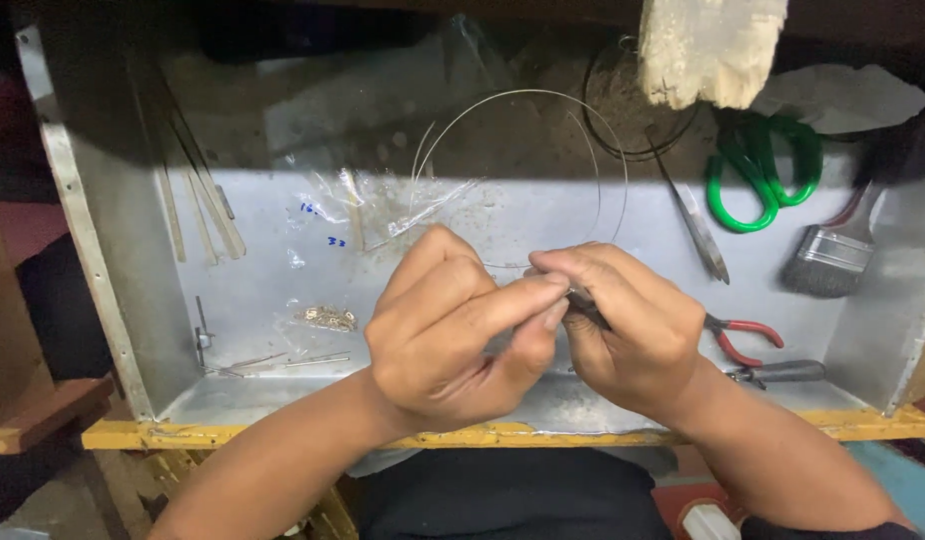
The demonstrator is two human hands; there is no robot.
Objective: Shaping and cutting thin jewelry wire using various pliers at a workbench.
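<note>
My left hand [453, 330] and my right hand [623, 325] meet over the middle of a metal tray [133, 330]. A thin silver wire [528, 95] loops up in a wide arc from between my fingertips. My left thumb and forefinger pinch the wire where the hands touch. My right hand is closed around red-handled pliers [748, 340], whose jaws are hidden between my fingers at the wire.
Green-handled scissors [763, 170], a paintbrush [833, 255], metal shears [698, 220] and a grey-handled tool [783, 372] lie at the right. Clear plastic bags [353, 215], small gold pieces [326, 318] and thin metal strips [208, 200] sit at the left. A pale wooden block [708, 45] juts in above.
</note>
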